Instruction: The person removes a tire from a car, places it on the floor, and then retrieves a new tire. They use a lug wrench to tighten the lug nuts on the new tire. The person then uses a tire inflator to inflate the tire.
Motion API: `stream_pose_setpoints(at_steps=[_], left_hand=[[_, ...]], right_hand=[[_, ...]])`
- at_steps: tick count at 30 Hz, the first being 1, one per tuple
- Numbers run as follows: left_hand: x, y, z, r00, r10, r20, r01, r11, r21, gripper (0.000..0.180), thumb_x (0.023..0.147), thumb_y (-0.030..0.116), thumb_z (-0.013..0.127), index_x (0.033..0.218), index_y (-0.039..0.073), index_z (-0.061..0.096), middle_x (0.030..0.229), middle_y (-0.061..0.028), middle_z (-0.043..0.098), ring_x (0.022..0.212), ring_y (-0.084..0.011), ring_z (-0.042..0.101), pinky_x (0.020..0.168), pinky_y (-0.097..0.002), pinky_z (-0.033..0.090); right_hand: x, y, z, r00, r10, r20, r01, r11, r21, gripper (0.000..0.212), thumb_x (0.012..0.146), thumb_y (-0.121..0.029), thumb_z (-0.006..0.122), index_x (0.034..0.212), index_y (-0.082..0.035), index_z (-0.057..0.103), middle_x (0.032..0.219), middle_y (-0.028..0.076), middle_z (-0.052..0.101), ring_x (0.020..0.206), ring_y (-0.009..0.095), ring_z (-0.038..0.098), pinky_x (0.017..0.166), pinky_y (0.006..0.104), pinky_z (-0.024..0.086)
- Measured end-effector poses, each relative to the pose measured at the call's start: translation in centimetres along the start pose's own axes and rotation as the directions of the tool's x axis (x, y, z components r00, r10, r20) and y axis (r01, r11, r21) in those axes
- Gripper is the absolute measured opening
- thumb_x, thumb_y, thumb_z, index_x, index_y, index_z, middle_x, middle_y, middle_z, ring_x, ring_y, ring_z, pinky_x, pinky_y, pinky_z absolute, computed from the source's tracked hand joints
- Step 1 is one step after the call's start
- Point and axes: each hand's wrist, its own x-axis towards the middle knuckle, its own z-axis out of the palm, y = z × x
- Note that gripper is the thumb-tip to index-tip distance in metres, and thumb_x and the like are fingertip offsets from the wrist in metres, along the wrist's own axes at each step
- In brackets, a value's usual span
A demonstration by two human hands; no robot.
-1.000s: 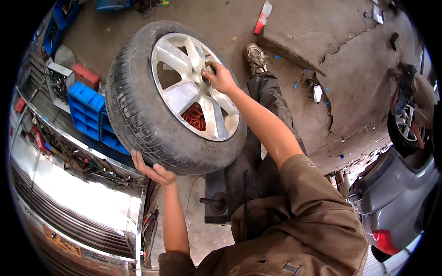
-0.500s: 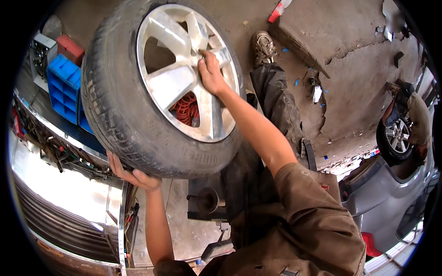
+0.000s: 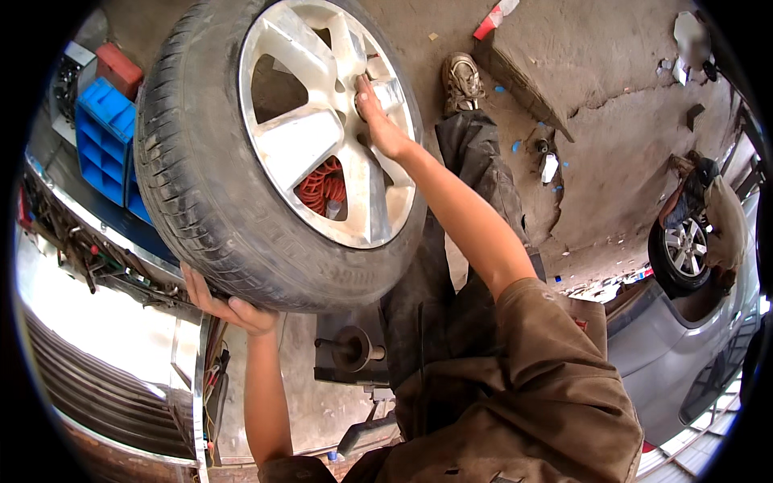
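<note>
A large car wheel [image 3: 278, 137], a black tyre on a silver alloy rim, stands tilted in front of me. My left hand [image 3: 231, 308] is under the tyre's lower left side, its fingers along the tread and its thumb apart, bearing it from below. At the middle of the rim, my right hand [image 3: 381, 125] presses its fingers together against the hub; the fingertips are partly hidden there. A red coiled hose [image 3: 322, 187] shows through a gap between the spokes. Below the tyre is a dark machine part with a round flange and shaft [image 3: 352, 349].
Blue compartment bins [image 3: 103, 153] and a red box [image 3: 120, 71] stand left of the tyre, above a rack of tools [image 3: 88, 253]. My shoe [image 3: 463, 83] is on the concrete floor near a raised slab. At right, another person [image 3: 725, 221] holds a wheel [image 3: 684, 251] beside a grey car [image 3: 684, 346].
My right hand's fingers have straightened and shifted slightly up at the hub. My left hand keeps its place under the tyre. The view has shifted a little.
</note>
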Motion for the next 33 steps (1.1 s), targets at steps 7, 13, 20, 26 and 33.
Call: stream_pose_setpoints(at_steps=[7, 13, 20, 26, 33], left_hand=[[-0.7, -1.1, -0.3, 0.999, -0.024, 0.024, 0.023, 1.000, 0.015, 0.064, 0.103, 0.041, 0.029, 0.147, -0.006, 0.035, 0.155, -0.0248, 0.032, 0.146, -0.0384, 0.028, 0.119, -0.0572, 0.022], [-1.3, -1.9, -0.9, 0.999, -0.004, 0.051, 0.000, 0.996, 0.085, 0.065, 0.103, 0.043, 0.028, 0.148, -0.005, 0.034, 0.155, -0.0232, 0.032, 0.147, -0.0385, 0.026, 0.120, -0.0579, 0.021], [-2.0, -2.3, -0.8, 0.998, -0.056, 0.038, 0.053, 0.997, 0.062, 0.067, 0.102, 0.046, 0.027, 0.149, -0.001, 0.032, 0.157, -0.0228, 0.032, 0.147, -0.0388, 0.027, 0.121, -0.0598, 0.018], [-1.9, -2.8, -0.7, 0.995, -0.094, 0.016, 0.094, 0.996, 0.000, 0.065, 0.101, 0.045, 0.028, 0.148, 0.001, 0.033, 0.157, -0.0218, 0.031, 0.149, -0.0381, 0.023, 0.122, -0.0595, 0.015], [-2.0, -3.9, -1.2, 0.994, -0.100, 0.044, 0.098, 0.994, 0.044, 0.066, 0.101, 0.046, 0.028, 0.148, 0.001, 0.033, 0.157, -0.0219, 0.030, 0.148, -0.0381, 0.026, 0.121, -0.0594, 0.018]], right_hand=[[0.5, -0.6, -3.6, 0.996, 0.074, 0.051, -0.079, 0.990, 0.118, 0.097, 0.094, -0.081, 0.009, 0.164, -0.014, 0.009, 0.170, 0.012, 0.007, 0.157, 0.029, 0.002, 0.126, 0.0474, 0.002], [3.4, -1.7, -9.5, 0.920, 0.352, 0.174, -0.378, 0.914, 0.147, 0.094, 0.097, -0.076, 0.025, 0.160, -0.007, 0.021, 0.164, 0.019, 0.024, 0.153, 0.033, 0.018, 0.125, 0.0455, 0.017], [5.3, 4.1, -3.8, 0.963, 0.161, -0.215, -0.141, 0.984, 0.106, 0.056, 0.101, -0.043, 0.048, 0.133, 0.002, 0.059, 0.137, 0.026, 0.058, 0.127, 0.039, 0.055, 0.108, 0.0436, 0.042], [3.2, 4.6, -4.4, 0.914, -0.189, -0.360, 0.090, 0.958, -0.273, 0.036, 0.091, -0.006, 0.065, 0.126, -0.001, 0.059, 0.115, 0.017, 0.065, 0.101, 0.031, 0.065, 0.091, 0.0389, 0.052], [-0.4, 1.8, -0.9, 0.987, 0.061, -0.147, -0.011, 0.949, 0.315, 0.032, 0.106, -0.012, 0.051, 0.135, -0.001, 0.057, 0.120, 0.009, 0.061, 0.106, 0.016, 0.060, 0.091, 0.0302, 0.051]])
